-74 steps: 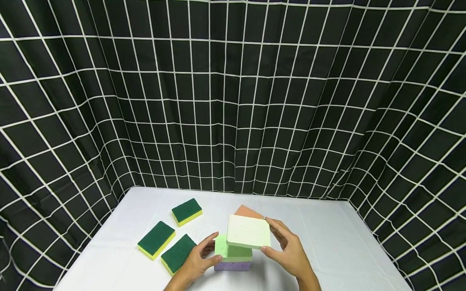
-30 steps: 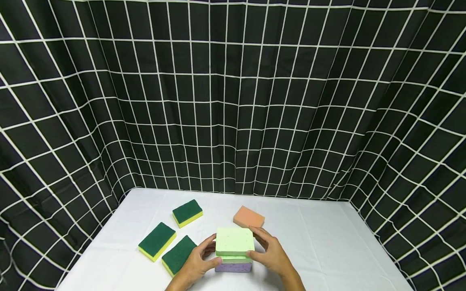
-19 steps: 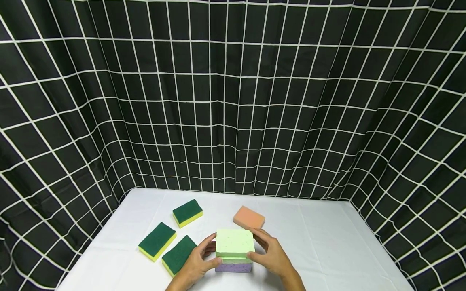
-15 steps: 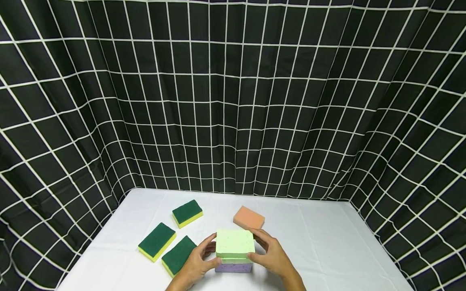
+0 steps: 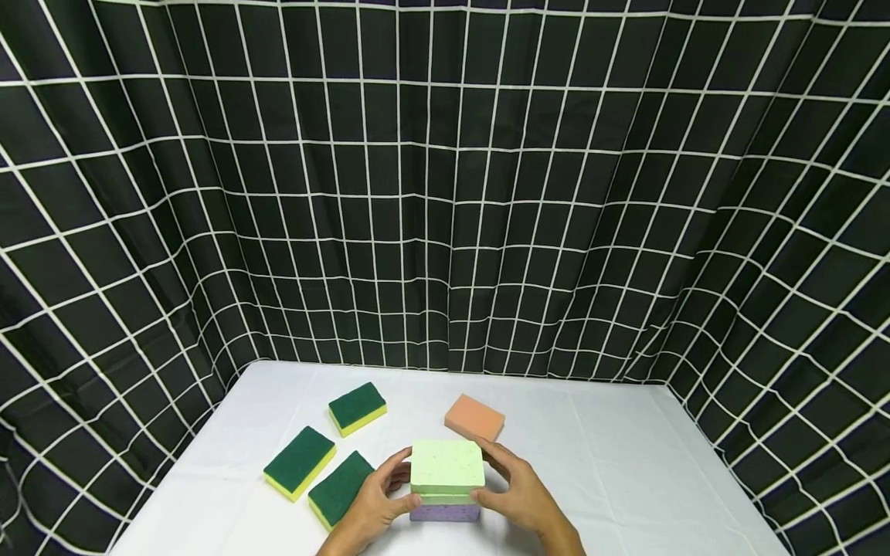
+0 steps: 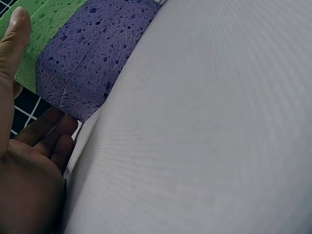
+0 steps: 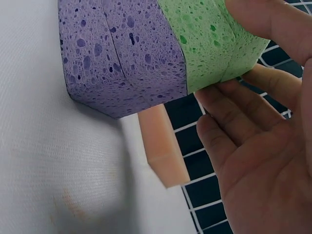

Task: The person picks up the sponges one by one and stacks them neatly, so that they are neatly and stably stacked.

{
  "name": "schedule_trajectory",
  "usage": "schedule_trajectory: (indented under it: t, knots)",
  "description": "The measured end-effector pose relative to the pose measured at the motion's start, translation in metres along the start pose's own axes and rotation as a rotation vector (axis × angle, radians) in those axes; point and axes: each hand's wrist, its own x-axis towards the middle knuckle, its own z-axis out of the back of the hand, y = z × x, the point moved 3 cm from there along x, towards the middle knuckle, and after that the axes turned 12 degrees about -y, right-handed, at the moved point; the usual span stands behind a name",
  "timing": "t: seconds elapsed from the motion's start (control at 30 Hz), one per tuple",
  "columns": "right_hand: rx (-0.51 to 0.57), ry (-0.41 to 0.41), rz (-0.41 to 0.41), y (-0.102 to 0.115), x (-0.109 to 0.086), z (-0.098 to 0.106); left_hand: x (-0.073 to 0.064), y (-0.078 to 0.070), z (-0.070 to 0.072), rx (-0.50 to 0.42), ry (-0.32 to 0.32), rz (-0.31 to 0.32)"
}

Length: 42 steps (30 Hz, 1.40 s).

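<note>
A stack of sponges stands near the front of the table. Its lower part is purple sponge [image 5: 445, 513], and a thin seam crosses the purple side in the right wrist view. Above lies a lower green sponge [image 5: 446, 500], topped by a pale green sponge [image 5: 446, 465] set nearly flush. My left hand [image 5: 378, 496] holds the green part at the left, thumb in front and fingers behind. From the right, my right hand [image 5: 516, 488] pinches the top green sponge between thumb and fingers; its lower fingers hang loosely beneath in the right wrist view.
An orange sponge [image 5: 475, 417] lies just behind the stack. Three green-and-yellow scrub sponges lie to the left: one far [image 5: 358, 408], one at the outer left [image 5: 300, 462], one beside my left hand [image 5: 341, 488]. A black gridded curtain [image 5: 445, 193] surrounds the white table [image 5: 612, 455].
The right hand has brought the pale green sponge left and down from a tilted position above the stack. It now lies level on the lower green sponge. The left hand has hardly moved.
</note>
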Motion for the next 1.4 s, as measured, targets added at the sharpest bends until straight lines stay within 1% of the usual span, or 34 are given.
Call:
schedule_trajectory:
  t: [0.13,0.27,0.4,0.53,0.63,0.73,0.93,1.07,1.2,1.3,1.4]
  knots:
    - [-0.005,0.019,0.011,0.000,-0.001,0.000,0.000,-0.001,0.000,-0.004,-0.004,-0.004]
    - [-0.022,0.032,0.027,-0.001,-0.002,0.001,-0.001,-0.001,-0.001,-0.014,-0.007,0.009]
    - [-0.032,0.019,0.039,-0.002,-0.003,0.001,0.000,-0.002,-0.002,-0.029,-0.012,0.022]
    - [-0.014,0.017,0.035,-0.003,-0.003,0.001,0.000,-0.003,-0.002,-0.034,-0.013,0.034]
    - [-0.016,0.017,0.021,-0.003,-0.003,0.000,0.000,-0.004,-0.003,-0.026,-0.013,0.029]
    - [-0.023,0.015,0.012,-0.003,-0.002,0.001,0.000,-0.006,-0.003,-0.020,-0.001,0.020]
    - [-0.011,0.010,0.012,-0.003,-0.002,0.000,0.004,-0.013,-0.003,-0.053,0.040,0.033]
    - [-0.004,0.011,0.004,-0.004,-0.003,-0.001,0.005,-0.015,-0.002,-0.072,0.026,0.047]
    - [-0.010,0.009,-0.003,-0.004,-0.003,-0.001,0.004,-0.018,-0.003,-0.095,0.015,0.024]
    - [-0.022,0.002,-0.002,-0.004,-0.002,0.000,0.004,-0.023,-0.003,-0.075,-0.011,0.005]
    - [-0.019,0.000,0.002,-0.004,-0.002,0.000,0.004,-0.025,-0.004,-0.035,-0.046,0.001]
